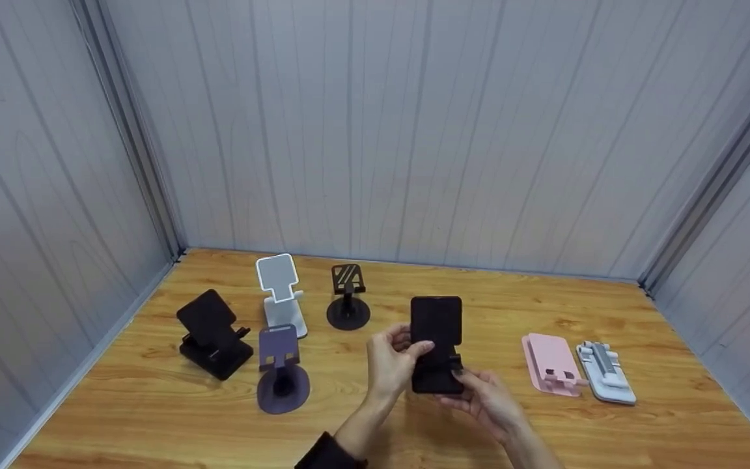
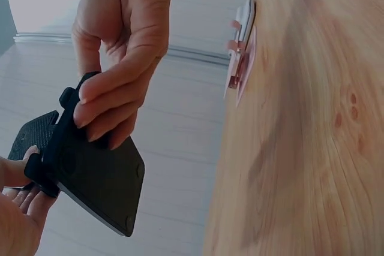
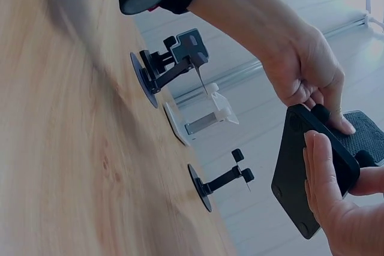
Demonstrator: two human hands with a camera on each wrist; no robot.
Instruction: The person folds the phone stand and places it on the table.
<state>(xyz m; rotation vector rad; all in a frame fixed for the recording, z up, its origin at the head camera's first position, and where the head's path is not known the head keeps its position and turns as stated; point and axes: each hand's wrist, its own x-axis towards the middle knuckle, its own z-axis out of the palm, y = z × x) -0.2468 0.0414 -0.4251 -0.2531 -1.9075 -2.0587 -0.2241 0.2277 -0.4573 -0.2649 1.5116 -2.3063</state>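
A black folding phone stand (image 1: 435, 320) is held up above the table between both hands. My left hand (image 1: 389, 366) grips its left side, with the thumb across the front of the upper plate. My right hand (image 1: 487, 398) pinches the base at its lower right corner, thumb on top and fingers beneath. In the left wrist view the flat underside of the base (image 2: 102, 178) faces the camera. The right wrist view shows the right fingers (image 3: 321, 163) lying along that underside, while the left thumb touches the textured upper plate (image 3: 363, 136).
On the left of the wooden table (image 1: 153, 417) stand a black phone stand (image 1: 209, 322), a white one (image 1: 277, 277), a purple one (image 1: 278, 345) and a dark round-based one (image 1: 347, 314). To the right lie a folded pink stand (image 1: 552, 355) and a folded white stand (image 1: 609, 384). Pale walls surround the table.
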